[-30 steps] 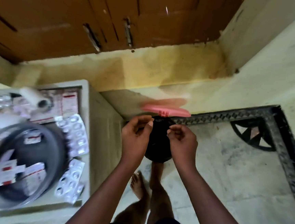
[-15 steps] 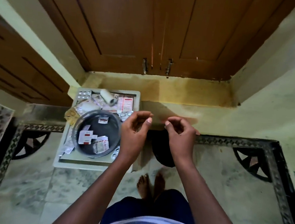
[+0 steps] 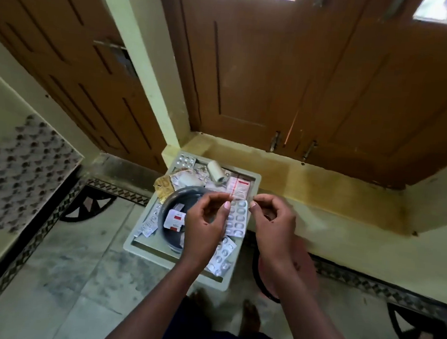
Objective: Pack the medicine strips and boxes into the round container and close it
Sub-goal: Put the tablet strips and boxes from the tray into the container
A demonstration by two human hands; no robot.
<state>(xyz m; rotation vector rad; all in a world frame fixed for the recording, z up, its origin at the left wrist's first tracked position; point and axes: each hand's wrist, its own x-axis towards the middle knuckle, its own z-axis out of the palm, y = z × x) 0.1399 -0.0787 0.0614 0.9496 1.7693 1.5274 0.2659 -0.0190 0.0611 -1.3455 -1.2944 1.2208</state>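
A dark round container [image 3: 172, 204] sits on a pale square tray [image 3: 155, 254] on the floor, with white-and-red medicine boxes [image 3: 174, 220] inside it. Around it lie silver blister strips [image 3: 236, 220], more strips [image 3: 222, 258] at the tray's near edge, a gold strip [image 3: 163, 186], a pink-and-white box [image 3: 240, 188] and a white roll [image 3: 215, 170]. My left hand [image 3: 203, 223] hovers over the container's right side, fingers loosely curled and holding nothing. My right hand [image 3: 273, 223] hovers just right of the tray, also holding nothing. A pinkish round lid with a black rim [image 3: 309, 267] lies on the floor under my right forearm.
Brown wooden doors [image 3: 279, 79] stand behind a yellowish raised step [image 3: 324, 183] at the back. My bare feet [image 3: 251, 317] are on the patterned marble floor just in front of the tray. A wall with a dotted pattern [image 3: 14, 172] is at the left.
The view swung and lifted, so the tray now sits under my hands. The pink lid seen above my fingers a second ago is gone from them. Both hands stay raised.
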